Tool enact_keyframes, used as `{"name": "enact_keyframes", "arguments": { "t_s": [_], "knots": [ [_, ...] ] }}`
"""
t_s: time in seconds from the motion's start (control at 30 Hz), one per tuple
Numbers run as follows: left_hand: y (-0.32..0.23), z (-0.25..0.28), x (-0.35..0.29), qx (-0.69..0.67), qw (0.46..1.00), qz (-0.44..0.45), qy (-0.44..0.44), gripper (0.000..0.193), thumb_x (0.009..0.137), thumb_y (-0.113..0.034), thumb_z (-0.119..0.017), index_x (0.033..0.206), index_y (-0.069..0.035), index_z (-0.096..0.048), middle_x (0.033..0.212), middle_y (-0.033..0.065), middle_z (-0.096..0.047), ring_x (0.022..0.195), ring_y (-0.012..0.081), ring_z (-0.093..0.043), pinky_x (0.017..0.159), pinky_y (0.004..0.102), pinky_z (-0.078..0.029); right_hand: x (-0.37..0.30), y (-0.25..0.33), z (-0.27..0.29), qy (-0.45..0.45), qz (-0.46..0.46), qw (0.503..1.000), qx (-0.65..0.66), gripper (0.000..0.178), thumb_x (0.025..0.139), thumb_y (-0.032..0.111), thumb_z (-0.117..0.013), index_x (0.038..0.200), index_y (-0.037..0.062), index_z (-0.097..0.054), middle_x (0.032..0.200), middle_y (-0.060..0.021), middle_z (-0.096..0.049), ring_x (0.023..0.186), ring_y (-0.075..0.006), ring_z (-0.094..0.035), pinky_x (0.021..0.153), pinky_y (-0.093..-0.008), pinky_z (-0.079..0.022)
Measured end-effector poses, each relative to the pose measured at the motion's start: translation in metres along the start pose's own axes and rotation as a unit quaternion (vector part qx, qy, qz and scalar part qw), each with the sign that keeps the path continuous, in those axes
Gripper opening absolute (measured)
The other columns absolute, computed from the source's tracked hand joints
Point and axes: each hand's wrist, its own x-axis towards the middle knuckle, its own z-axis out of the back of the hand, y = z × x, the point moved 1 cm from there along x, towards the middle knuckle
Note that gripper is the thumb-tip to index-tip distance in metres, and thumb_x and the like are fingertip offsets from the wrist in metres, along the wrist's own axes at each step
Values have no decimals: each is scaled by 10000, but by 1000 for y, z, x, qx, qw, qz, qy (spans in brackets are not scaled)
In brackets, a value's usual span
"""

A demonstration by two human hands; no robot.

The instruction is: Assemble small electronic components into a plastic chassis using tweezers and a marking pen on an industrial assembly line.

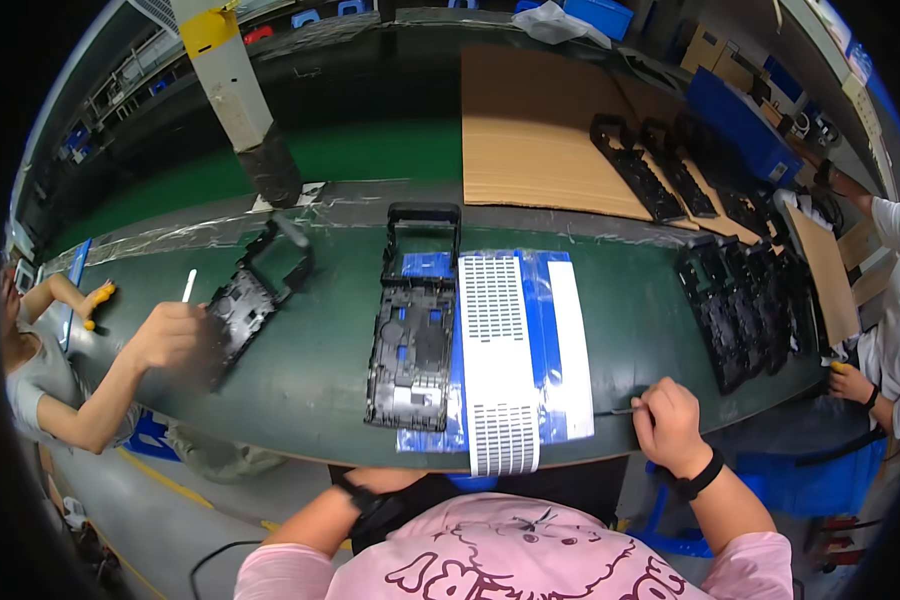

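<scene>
My right hand [667, 420] is closed around a thin dark tool [618, 411], whose tip points left toward the label sheets; its exact kind does not show. My left hand [398, 478] rests low at the table's front edge, its fingers hidden. In front of me lies a black plastic frame [410, 345] with a handle loop at its far end. Right beside it, a white label sheet [492, 300] with rows of small dark rectangles lies over a blue plastic sheet [548, 330]. A plain white strip [572, 350] lies along the right side.
Several more black frames [740, 310] stand at the right; others [635, 170] lie on brown cardboard [530, 130]. At the left a co-worker's hand [170, 335] is beside another black frame [245, 305]. A post [232, 100] rises behind the table [320, 370]. Another person's hand [852, 383] shows far right.
</scene>
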Motion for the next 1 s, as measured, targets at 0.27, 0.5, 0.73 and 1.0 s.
{"name": "enact_keyframes", "arguments": {
  "t_s": [0.27,0.5,0.73,1.0],
  "knots": [
    [8,12,-170,-211,833,256,-444,28,825,-34,-540,821,-37,-512,739,22,-549,681,114,-556,626,235,-453,-8,-2,-2,-22,-3,1000,9,142,646,-2,-595,647,36,-458,624,-100,-453,489,-268,-468,454,-354,-381],
    [-205,96,-61,178,863,-50,-471,155,738,-22,-557,887,18,-541,836,122,-564,740,211,-563,657,261,-445,-13,2,2,-26,7,1000,7,136,647,11,-596,645,42,-464,631,-98,-450,497,-264,-474,456,-357,-384],
    [-177,137,4,244,828,-24,-504,154,730,-13,-520,869,26,-572,901,177,-571,850,332,-539,779,383,-421,-16,-5,-1,-60,3,998,11,135,630,27,-599,621,54,-467,624,-90,-448,495,-257,-472,459,-350,-388],
    [35,382,-268,307,664,206,-650,259,810,-187,-484,805,49,-589,743,198,-584,675,267,-540,614,377,-393,-12,-2,-3,-51,-8,999,7,136,638,19,-597,630,49,-464,624,-94,-450,493,-266,-469,453,-354,-385]
  ]
}}
